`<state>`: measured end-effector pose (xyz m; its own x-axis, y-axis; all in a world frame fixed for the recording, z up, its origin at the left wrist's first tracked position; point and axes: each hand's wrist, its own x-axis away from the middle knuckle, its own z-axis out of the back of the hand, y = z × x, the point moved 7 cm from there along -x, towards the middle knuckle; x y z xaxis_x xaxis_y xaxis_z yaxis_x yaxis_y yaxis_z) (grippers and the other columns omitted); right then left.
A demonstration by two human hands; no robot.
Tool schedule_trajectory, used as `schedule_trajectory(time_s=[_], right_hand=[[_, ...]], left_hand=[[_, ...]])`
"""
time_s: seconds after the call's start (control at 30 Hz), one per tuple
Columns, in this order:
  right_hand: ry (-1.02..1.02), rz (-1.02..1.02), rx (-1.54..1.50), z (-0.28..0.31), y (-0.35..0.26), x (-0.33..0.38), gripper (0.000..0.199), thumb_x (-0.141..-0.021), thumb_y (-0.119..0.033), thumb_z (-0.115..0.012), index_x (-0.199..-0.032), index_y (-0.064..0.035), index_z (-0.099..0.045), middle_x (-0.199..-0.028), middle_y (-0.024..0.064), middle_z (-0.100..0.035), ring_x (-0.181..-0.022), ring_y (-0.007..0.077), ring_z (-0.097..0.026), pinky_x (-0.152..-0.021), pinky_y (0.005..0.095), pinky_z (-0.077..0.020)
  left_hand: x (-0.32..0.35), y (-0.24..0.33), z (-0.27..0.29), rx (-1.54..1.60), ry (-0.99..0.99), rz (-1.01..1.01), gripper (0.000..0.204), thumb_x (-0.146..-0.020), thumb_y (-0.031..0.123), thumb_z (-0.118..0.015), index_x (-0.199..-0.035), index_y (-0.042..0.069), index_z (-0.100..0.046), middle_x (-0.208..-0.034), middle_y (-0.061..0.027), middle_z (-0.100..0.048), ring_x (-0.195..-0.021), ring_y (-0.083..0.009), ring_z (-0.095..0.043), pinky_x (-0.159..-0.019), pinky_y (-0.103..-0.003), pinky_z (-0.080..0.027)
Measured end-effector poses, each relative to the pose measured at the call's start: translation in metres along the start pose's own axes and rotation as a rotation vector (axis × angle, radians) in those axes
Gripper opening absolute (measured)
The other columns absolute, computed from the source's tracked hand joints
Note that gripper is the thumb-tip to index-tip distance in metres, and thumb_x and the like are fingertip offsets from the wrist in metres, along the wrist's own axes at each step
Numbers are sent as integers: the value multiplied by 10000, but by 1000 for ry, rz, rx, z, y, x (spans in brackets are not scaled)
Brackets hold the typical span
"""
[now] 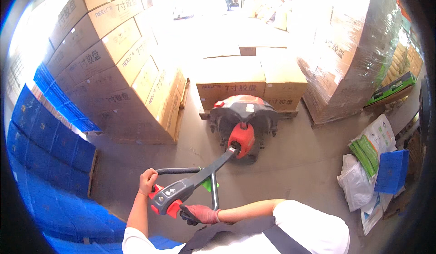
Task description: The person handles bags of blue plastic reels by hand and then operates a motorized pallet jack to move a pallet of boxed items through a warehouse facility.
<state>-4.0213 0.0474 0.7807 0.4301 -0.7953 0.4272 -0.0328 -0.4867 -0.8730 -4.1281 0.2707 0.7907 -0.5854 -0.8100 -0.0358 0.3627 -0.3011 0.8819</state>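
Observation:
A red and black electric pallet truck [243, 138] stands ahead of me, its tiller arm [211, 165] slanting down toward my body. The grey control head [171, 194] has red parts and small buttons. My bare left hand [147, 181] is closed at its left side, where a black bar [177, 171] meets it. In a red and black glove, my right hand [201, 213] grips the right side of the handle; its fingertips are partly hidden. Cartons [230, 74] rest on a pallet at the truck's far side. A green piece [210, 184] shows behind the tiller.
A tall carton stack [116, 54] stands on a pallet at the left, near blue crates [50, 138]. Film-wrapped cartons [338, 54] rise at the right. White and green sacks [365, 156] and a blue bin [392, 171] lie at the right. Grey floor [290, 163] shows between them.

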Motion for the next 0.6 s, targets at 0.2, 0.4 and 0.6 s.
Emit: schedule_trajectory(time_s=[0.2,0.4,0.6], right_hand=[[249,137,213,-4,-29,-56,524,-982,-461,-204,-910,-74,-550,-761,76,-606,-639,209,-583,-628,358,-451],[198,-29,-99,2,-22,-98,379,-973,-378,-367,-953,-51,-557,-807,78,-630,-665,176,-629,-595,310,-490],[323,13,-151,13,-49,-88,567,-971,-485,-222,-856,-68,-589,-721,60,-612,-638,190,-595,-599,330,-446]], left_hand=[[-54,-26,31,96,-69,-49,177,-799,205,-547,-726,47,-580,-593,38,-419,-554,-46,-380,-501,-237,-287],[-88,-39,48,181,-145,-57,178,-802,205,-534,-745,42,-580,-605,33,-425,-570,-52,-380,-517,-232,-291],[-113,-26,41,160,-167,-107,233,-818,248,-507,-758,36,-582,-638,16,-464,-608,-69,-406,-553,-238,-318]])
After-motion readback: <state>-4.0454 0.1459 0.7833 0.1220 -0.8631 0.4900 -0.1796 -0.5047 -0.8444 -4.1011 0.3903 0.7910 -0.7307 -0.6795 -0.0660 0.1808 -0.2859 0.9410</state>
